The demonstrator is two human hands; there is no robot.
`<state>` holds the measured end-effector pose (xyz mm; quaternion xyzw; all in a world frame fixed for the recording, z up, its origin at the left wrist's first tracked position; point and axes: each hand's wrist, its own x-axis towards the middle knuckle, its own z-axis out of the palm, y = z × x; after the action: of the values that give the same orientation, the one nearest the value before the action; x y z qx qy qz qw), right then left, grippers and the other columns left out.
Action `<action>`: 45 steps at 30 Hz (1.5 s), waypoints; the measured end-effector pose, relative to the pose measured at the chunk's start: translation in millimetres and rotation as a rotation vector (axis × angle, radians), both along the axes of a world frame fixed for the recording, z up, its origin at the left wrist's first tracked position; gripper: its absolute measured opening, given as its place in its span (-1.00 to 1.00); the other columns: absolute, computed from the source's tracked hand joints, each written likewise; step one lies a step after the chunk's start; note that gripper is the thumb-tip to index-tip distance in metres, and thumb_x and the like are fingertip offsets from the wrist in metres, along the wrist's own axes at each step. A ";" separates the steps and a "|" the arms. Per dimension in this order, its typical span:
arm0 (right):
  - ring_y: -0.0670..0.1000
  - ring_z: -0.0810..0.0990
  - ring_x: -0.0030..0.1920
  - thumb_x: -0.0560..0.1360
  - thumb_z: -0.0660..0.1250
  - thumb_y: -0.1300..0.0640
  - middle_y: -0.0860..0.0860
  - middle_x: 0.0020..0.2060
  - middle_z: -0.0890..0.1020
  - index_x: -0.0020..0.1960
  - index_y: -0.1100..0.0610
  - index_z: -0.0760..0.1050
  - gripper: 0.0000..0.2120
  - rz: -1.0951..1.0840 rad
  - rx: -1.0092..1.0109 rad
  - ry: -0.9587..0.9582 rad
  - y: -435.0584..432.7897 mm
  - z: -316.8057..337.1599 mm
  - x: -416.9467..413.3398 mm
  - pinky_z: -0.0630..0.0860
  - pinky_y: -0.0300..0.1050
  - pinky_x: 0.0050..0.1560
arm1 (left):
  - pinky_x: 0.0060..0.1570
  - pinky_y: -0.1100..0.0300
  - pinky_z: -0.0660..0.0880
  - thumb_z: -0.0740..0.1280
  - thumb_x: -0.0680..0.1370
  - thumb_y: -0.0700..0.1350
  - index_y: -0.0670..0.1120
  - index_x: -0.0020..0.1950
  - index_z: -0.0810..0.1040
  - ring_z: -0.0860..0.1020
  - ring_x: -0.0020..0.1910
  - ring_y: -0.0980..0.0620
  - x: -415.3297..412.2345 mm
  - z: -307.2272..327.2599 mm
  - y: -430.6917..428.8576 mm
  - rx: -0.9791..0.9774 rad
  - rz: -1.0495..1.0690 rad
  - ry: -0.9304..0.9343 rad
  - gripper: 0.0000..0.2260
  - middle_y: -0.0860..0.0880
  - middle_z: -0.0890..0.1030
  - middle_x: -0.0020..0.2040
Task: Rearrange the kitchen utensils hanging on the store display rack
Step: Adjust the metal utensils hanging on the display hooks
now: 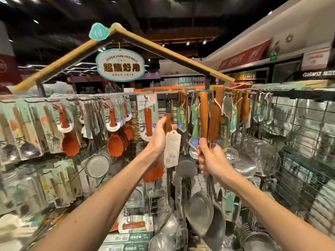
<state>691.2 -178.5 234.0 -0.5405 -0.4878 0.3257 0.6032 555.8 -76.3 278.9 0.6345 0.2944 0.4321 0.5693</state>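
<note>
A wire display rack (pixel 168 104) carries rows of hanging utensils. My left hand (pixel 160 136) is shut on the wooden handle of a utensil (pixel 168 120) near the rack's middle; a white paper tag (pixel 172 149) dangles from it. My right hand (pixel 210 158) grips the metal shafts of two wooden-handled steel spatulas (pixel 203 116), just below the handles. Their blades (pixel 201 212) hang low under my fist, and their handle tops sit at the hook bar.
Packaged wooden spoons and red wooden scoops (pixel 116 144) hang at the left. Steel skimmers and strainers (pixel 253 156) hang at the right beside a wire grid panel (pixel 299 142). A round sign (pixel 120 65) hangs under the roof-shaped frame above. Boxed goods lie below.
</note>
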 end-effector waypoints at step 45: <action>-0.07 0.26 -0.56 0.54 0.10 -0.23 -0.02 -0.49 0.33 -0.23 0.18 0.38 -0.52 -0.099 -0.033 -0.153 73.4 15.4 13.8 0.26 -0.28 -0.56 | -0.32 0.44 0.29 0.38 0.58 0.03 -0.01 -0.19 0.48 0.37 -0.38 0.25 40.1 34.5 88.4 0.654 0.625 -0.031 -0.79 0.14 0.45 -0.35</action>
<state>704.9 -105.0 249.4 -0.5973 -0.4995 0.2612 0.5705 595.9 12.1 313.4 0.6553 0.3110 0.6629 0.1854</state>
